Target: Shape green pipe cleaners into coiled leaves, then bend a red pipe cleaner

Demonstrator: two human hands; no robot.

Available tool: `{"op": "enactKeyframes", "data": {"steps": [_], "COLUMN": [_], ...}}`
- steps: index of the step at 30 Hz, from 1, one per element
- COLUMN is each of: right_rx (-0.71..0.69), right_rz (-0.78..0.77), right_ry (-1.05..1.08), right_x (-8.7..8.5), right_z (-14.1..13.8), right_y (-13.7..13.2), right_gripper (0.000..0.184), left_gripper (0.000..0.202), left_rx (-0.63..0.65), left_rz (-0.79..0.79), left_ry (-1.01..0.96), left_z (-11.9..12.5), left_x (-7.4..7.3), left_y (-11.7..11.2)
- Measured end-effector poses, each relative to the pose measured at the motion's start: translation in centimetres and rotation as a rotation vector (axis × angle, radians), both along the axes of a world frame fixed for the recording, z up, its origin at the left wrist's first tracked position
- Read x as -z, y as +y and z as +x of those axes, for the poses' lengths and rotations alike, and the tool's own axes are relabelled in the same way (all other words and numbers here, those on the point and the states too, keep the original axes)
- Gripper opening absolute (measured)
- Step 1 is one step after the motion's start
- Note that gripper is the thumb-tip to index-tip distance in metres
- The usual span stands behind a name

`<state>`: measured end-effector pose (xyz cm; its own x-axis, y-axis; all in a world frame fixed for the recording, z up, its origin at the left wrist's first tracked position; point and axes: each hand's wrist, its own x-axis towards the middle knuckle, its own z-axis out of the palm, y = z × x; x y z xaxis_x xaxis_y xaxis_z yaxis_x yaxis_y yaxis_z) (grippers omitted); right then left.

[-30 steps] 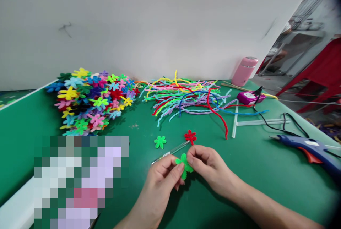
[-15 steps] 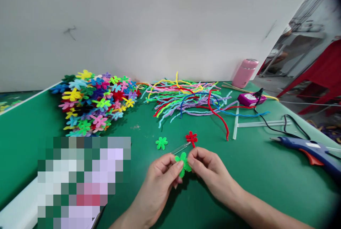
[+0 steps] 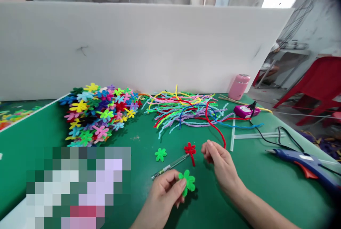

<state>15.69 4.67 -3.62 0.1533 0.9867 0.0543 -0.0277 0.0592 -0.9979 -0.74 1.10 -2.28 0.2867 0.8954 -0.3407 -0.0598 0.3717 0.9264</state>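
My left hand [image 3: 165,191] pinches a green pipe-cleaner flower [image 3: 188,181] just above the green table [image 3: 253,172]. My right hand [image 3: 221,163] hovers to its right with fingers loosely curled and nothing in them, close to a red pipe-cleaner flower [image 3: 190,150] and the long red pipe cleaner [image 3: 214,124]. A clear pen [image 3: 170,167] lies between the hands. Another green flower [image 3: 160,154] lies flat on the table to the left.
A heap of coloured flowers [image 3: 98,112] sits at the back left, a tangle of pipe cleaners [image 3: 183,110] at the back middle. A blue glue gun [image 3: 306,161], glue sticks [image 3: 255,135], a purple box [image 3: 243,111] and a pink bottle [image 3: 239,86] lie right. A white board [image 3: 144,48] stands behind.
My right hand let go of the green flower and moved up and right toward the red flower. The left hand keeps the flower. The camera tilted up.
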Motion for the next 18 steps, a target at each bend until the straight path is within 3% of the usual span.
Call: {"op": "enactKeyframes", "data": {"steps": [2, 3, 5, 9, 18], "right_rx": [-0.031, -0.086, -0.243, -0.511, -0.468], "right_rz": [0.015, 0.021, 0.028, -0.052, -0.047], "right_ry": [-0.002, 0.003, 0.013, 0.054, 0.047], "right_x": [0.1, 0.1, 0.0, -0.1, -1.0], "right_z": [0.0, -0.1, -0.7, -1.9, -1.7], "right_y": [-0.1, -0.3, -1.0, -2.2, -2.0], "right_gripper": [0.025, 0.028, 0.035, 0.025, 0.030], "left_gripper": [0.028, 0.026, 0.023, 0.020, 0.027], "left_rx": [-0.024, -0.046, -0.083, -0.106, -0.086], "left_rz": [0.017, 0.028, 0.050, 0.069, 0.140], "left_ry": [-0.010, -0.015, -0.041, -0.125, 0.040], "left_z": [-0.1, -0.1, -0.1, 0.1, 0.0], "left_x": [0.3, 0.4, 0.6, 0.5, -0.4], "left_y": [0.2, 0.2, 0.3, 0.0, 0.0]}}
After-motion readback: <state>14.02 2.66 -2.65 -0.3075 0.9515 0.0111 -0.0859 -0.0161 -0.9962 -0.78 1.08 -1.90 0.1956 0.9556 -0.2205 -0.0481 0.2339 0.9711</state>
